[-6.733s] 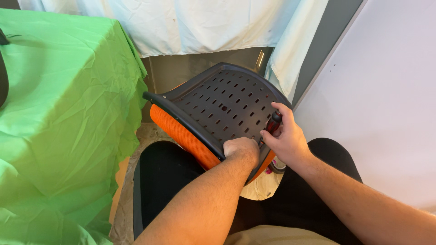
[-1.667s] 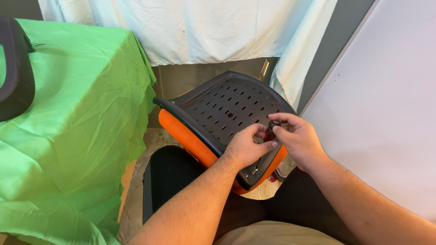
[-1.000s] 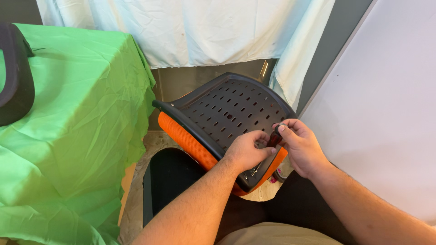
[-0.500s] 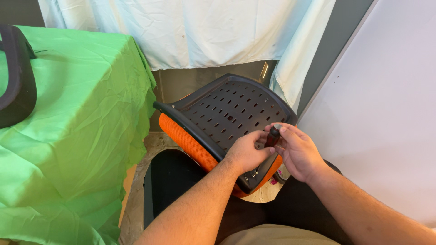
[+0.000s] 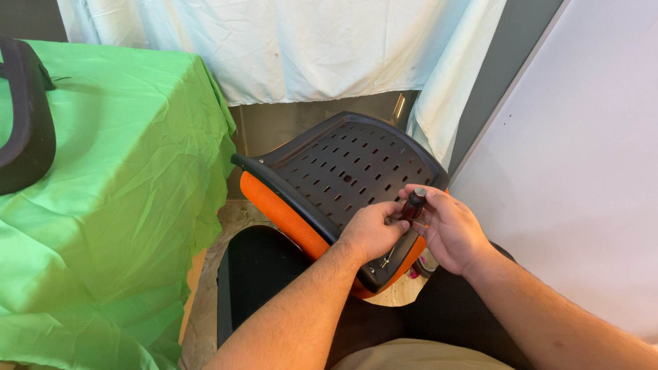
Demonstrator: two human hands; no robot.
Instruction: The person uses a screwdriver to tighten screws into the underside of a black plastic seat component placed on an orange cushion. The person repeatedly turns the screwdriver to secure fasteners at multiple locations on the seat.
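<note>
Both hands work at the chair seat (image 5: 343,171) near edge: right hand (image 5: 449,229) grips screwdriver (image 5: 413,203), left hand (image 5: 373,231) pinches its shaft, w/ tip on a screw.

Lighting: bright, even, soft; I read it as diffuse light from above and somewhat ahead of me, source not in view. Colours strongly saturated on the green cloth (image 5: 116,199) and the orange seat edge (image 5: 274,205).

Shadows: soft only. I note dark shade under the black perforated seat shell (image 5: 349,171), and mild shading in the folds of the cloth.

Glare: a small bright streak on the dark panel (image 5: 397,108) below the white sheet (image 5: 274,48); a faint sheen along the shell's rim. The white wall (image 5: 582,205) is bright but not blown out.

Sharpness: crisp at centre; my left hand (image 5: 373,229) and right hand (image 5: 449,229) show no motion blur. Forearms at the bottom edge slightly soft.

Distortion: mild wide-angle stretch at the edges.
</note>
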